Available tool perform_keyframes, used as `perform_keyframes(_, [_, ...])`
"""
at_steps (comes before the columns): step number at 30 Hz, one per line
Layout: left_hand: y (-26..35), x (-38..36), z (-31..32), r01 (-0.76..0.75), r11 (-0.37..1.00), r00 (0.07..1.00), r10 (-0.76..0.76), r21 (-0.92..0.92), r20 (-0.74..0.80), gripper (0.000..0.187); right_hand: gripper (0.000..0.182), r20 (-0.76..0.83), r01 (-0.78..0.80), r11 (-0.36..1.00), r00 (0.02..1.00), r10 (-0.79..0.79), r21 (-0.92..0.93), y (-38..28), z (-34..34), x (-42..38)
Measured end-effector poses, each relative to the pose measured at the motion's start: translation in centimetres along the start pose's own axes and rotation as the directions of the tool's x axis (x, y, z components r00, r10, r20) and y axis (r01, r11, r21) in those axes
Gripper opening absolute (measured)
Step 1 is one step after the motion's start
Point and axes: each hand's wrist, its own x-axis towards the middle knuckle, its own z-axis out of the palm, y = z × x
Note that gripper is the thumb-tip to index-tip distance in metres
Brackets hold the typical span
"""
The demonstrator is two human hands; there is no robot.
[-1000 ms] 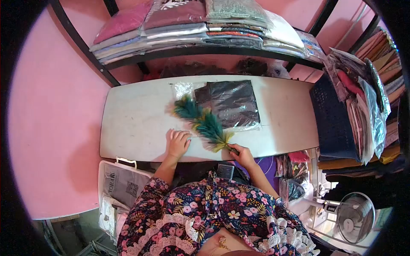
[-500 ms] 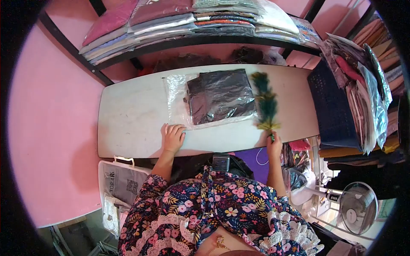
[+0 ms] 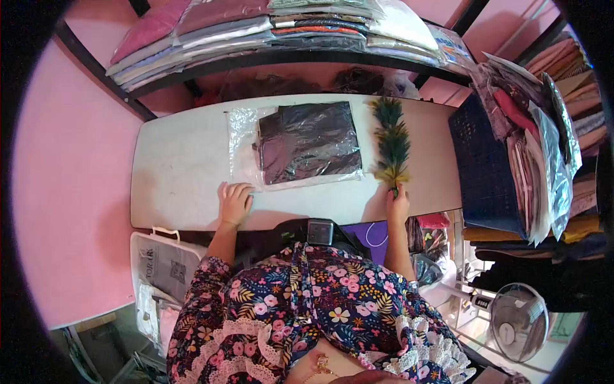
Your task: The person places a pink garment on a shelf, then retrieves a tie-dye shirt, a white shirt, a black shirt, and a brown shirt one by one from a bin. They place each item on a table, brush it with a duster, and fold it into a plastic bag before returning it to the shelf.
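My right hand (image 3: 398, 205) is closed around the handle of a feather duster (image 3: 391, 144). The duster's dark green feathers, yellowish at both ends, point away from me over the right part of the white table (image 3: 176, 153). My left hand (image 3: 236, 202) rests on the tabletop with its fingers stretched out and nothing in it. Just beyond those fingers lies a clear plastic bag (image 3: 242, 150) with a folded dark garment (image 3: 312, 142) inside. A gap separates the duster from the bag's right edge.
Bagged folded clothes (image 3: 224, 38) fill a shelf behind the table. A dark blue basket (image 3: 486, 173) with packed garments stands at the right. Below it is a fan (image 3: 519, 322). A white container (image 3: 167, 265) holding a grey bag sits at the lower left.
The whole view has shifted, so the scene sits further left. The duster, blurred before, is now sharp and slightly further from the bag. My left hand stays flat on the table.
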Motion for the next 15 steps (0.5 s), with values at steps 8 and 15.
perform_keyframes(8, [1.0,-0.5,1.4,0.116,0.989,0.993,-0.113,0.088,-0.036,0.029,0.027,0.212,-0.037,0.960,0.977,-0.023,0.276,-2.7,0.5,3.3])
perform_keyframes(15, [2.6,-0.8,1.8,0.204,0.967,0.978,-0.196,0.154,-0.070,0.031,0.032,0.525,-0.094,0.977,0.851,-0.022,0.193,-3.3,4.7,4.7])
